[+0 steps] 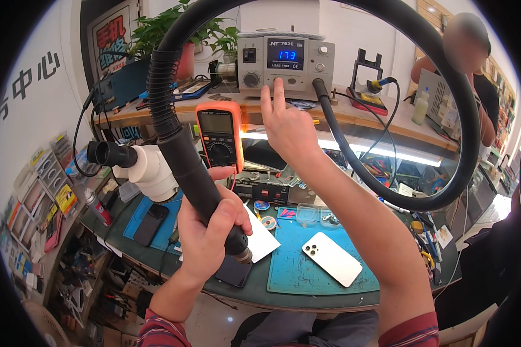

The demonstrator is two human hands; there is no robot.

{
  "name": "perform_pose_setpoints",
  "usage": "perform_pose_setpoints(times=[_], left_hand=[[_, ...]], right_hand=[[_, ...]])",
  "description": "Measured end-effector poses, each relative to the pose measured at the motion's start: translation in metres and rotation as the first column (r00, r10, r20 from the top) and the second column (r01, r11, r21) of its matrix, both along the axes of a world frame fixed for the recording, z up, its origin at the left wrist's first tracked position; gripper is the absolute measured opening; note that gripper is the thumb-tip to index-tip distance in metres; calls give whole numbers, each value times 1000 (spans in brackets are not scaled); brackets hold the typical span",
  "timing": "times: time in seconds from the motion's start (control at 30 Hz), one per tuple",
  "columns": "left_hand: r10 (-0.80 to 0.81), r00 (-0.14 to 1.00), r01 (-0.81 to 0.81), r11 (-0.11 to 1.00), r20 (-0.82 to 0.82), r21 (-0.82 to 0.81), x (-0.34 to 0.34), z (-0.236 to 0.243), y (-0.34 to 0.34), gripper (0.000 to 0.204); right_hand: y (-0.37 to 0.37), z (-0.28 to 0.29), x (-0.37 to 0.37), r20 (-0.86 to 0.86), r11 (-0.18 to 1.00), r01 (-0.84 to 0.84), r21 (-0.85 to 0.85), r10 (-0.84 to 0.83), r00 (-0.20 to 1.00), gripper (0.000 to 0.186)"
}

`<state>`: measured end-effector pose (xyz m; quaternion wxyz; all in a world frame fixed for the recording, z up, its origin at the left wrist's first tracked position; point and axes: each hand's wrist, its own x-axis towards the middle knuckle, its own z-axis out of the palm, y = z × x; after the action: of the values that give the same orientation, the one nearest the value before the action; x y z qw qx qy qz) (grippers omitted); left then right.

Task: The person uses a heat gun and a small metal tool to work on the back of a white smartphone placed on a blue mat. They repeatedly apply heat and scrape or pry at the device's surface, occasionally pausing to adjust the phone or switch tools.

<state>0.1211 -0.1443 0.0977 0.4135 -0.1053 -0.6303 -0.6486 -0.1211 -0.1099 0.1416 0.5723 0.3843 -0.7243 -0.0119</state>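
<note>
Left hand [201, 244] grips a smooth, black tubular handpiece [192, 172] with metal tip [244, 255].

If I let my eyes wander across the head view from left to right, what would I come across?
Red spray can → dark phone → left hand holding a black handle → right hand with two raised fingers → yellow-and-blue soldering iron → small squeeze bottle.
</note>
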Motion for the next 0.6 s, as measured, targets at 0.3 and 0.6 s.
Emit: perform_pose_setpoints(times=[0.3,0.6], left_hand=[[-1,1000,1,1000,11,-13,0,0,1,43],[-20,1000,20,999,15,27,-4,6,13,44]], right_hand=[[-5,-3,-6,28,996,-80,-41,81,996,63],[9,-2,-8,110,994,-100,33,96,989,62]])
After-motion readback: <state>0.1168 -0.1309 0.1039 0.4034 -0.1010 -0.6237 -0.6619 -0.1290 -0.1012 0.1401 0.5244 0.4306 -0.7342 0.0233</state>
